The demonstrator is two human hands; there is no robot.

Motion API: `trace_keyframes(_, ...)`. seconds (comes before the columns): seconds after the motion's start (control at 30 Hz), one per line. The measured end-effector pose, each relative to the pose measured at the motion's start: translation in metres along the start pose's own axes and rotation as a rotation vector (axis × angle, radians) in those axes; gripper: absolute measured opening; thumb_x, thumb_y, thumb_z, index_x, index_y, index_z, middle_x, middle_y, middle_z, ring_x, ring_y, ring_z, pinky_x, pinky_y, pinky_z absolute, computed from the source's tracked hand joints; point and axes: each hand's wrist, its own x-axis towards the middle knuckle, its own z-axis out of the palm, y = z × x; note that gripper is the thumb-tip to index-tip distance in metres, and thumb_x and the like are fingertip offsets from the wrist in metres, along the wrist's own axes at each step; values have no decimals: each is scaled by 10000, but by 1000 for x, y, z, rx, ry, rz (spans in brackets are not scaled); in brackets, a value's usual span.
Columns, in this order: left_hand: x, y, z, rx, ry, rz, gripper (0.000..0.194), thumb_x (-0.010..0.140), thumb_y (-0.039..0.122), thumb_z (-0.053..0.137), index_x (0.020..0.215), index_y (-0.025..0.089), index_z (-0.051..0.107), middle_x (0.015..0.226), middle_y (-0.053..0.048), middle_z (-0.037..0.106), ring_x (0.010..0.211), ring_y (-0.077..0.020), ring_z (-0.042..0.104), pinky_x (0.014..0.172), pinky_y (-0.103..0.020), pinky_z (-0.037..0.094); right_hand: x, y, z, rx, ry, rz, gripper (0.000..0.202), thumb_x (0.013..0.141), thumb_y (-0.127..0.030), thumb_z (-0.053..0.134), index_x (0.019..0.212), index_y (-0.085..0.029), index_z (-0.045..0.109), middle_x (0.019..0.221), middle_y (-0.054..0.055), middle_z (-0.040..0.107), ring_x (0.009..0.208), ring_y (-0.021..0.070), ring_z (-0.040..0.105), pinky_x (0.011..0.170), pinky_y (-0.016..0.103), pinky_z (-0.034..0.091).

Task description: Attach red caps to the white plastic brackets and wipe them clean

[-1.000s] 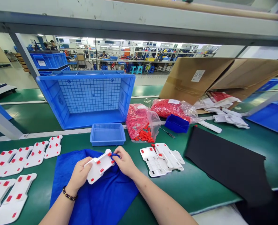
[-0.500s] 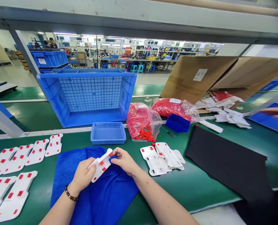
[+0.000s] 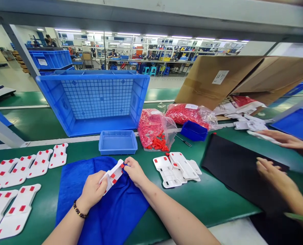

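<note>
My left hand [image 3: 93, 189] grips a white plastic part [image 3: 115, 175] with red patches on it, held tilted above a blue cloth [image 3: 77, 180]. At the part's upper right end, my right hand [image 3: 134, 170] pinches a fold of the blue cloth against the part near a red patch. Rows of similar white parts with red patches [image 3: 20, 211] lie at the left. To the right of my hands, several white parts [image 3: 168, 172] lie overlapping, a few with red patches.
Behind the cloth are a small blue tray [image 3: 118, 142] and a large blue crate [image 3: 100, 129]. Bags of red pieces [image 3: 156, 131], a dark blue bin [image 3: 194, 131] and a cardboard box [image 3: 202, 81] stand farther right. Another person's hands [image 3: 274, 173] are over a black cloth [image 3: 238, 166].
The white part has turned slightly in my left hand, and my right hand's fingers have closed in at its end. The other person's hands have come in at the right, one with a white part.
</note>
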Motion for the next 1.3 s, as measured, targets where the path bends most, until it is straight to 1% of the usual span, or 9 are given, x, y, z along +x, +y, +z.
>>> trace_keyframes(0.17, 1, -6, -8, -232, 166, -199, 233, 800, 325, 437, 795, 173, 614, 621, 13, 591, 548, -129, 502, 528, -221, 358, 4, -4, -10, 251, 79, 112, 258, 567, -240, 582, 802, -182, 491, 530, -69, 505, 441, 80, 417, 460, 212, 305)
trace_keyframes(0.33, 4, -10, -8, -444, 258, -286, 282, 802, 385, 447, 852, 158, 606, 637, 13, 577, 555, -123, 480, 512, -210, 350, 2, -9, -15, 216, 5, 85, 212, 591, -295, 650, 706, -160, 532, 532, -47, 511, 483, 84, 442, 498, 220, 330)
trace_keyframes(0.5, 6, -4, -2, -565, 219, -340, 289, 811, 405, 445, 888, 157, 570, 586, 33, 534, 495, -97, 450, 449, -191, 331, -2, -9, -13, 160, -40, 74, 233, 653, -376, 633, 716, -186, 514, 492, -83, 448, 446, 66, 367, 456, 197, 273)
trace_keyframes(0.67, 5, 1, 2, -614, 164, -373, 317, 837, 435, 403, 976, 170, 509, 567, 43, 556, 427, -88, 479, 400, -185, 342, -4, -13, -13, 301, 34, 184, 267, 602, -343, 690, 727, -180, 521, 554, -63, 501, 496, 80, 438, 516, 219, 359)
trace_keyframes(0.83, 3, 8, 13, -567, 112, -352, 319, 851, 460, 356, 978, 185, 456, 553, 36, 585, 446, -131, 563, 420, -220, 417, -13, -19, -6, 468, 15, 8, 304, 585, -320, 720, 802, -178, 560, 708, -1, 592, 631, 132, 542, 657, 284, 436)
trace_keyframes(0.93, 0, 15, 21, -528, 59, -331, 280, 850, 453, 367, 955, 202, 433, 667, 10, 615, 544, -161, 622, 503, -265, 483, -21, -17, 5, 284, -29, -155, 193, 628, -306, 679, 719, -178, 566, 887, 49, 595, 812, 178, 552, 763, 317, 430)
trace_keyframes(1.03, -5, 23, 30, -498, -2, -301, 243, 846, 435, 391, 928, 209, 428, 739, -16, 615, 607, -174, 636, 557, -285, 500, -24, -8, 16, -48, 63, -314, 137, 647, -267, 645, 704, -199, 541, 943, 46, 553, 893, 191, 513, 812, 312, 399)
trace_keyframes(1.13, -10, 26, 37, -477, -10, -277, 213, 840, 420, 413, 876, 211, 428, 768, -32, 605, 650, -185, 637, 590, -297, 499, -21, 2, 23, -203, 141, -293, 197, 711, -280, 572, 883, -222, 496, 903, 27, 539, 852, 182, 509, 790, 313, 393)
trace_keyframes(1.3, -8, 23, 38, -517, 28, -307, 225, 844, 430, 404, 884, 209, 418, 766, -29, 609, 648, -184, 640, 589, -308, 515, -23, 4, 23, -284, 40, -260, 261, 795, -305, 475, 1039, -226, 426, 972, 34, 547, 878, 184, 525, 795, 317, 386)
